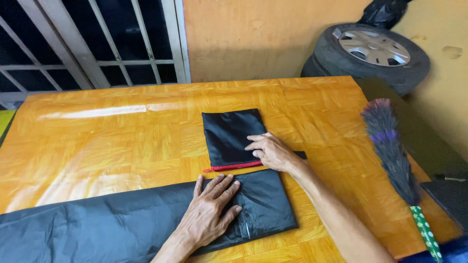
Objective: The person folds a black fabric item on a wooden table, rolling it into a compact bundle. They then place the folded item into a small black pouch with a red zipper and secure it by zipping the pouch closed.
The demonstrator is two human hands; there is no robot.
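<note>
Seen from above, a person's two bare hands worked a length of black fabric (97, 221) spread along the near edge of an orange wood-patterned table (122, 136). Flat and open, with fingers spread and gripping nothing, the left hand (210, 212) pressed down on the cloth near its right end. Just beyond it, the right hand (271, 152) rested palm-down on the lower right corner of a small black folded piece (229, 134), fingers extended and lightly curled rather than closed around anything. A red strip (233, 167) ran along that piece's near edge, just beside the larger cloth. The folded piece lay near the middle of the table, touching or nearly touching the long fabric. At the table's right side lay a feather duster (392, 156) with dark plumes and a green patterned handle. Behind the table, a car tyre (370, 53) with a silver hubcap leaned against the orange wall (253, 34), and a barred window (92, 39) filled the upper left.
</note>
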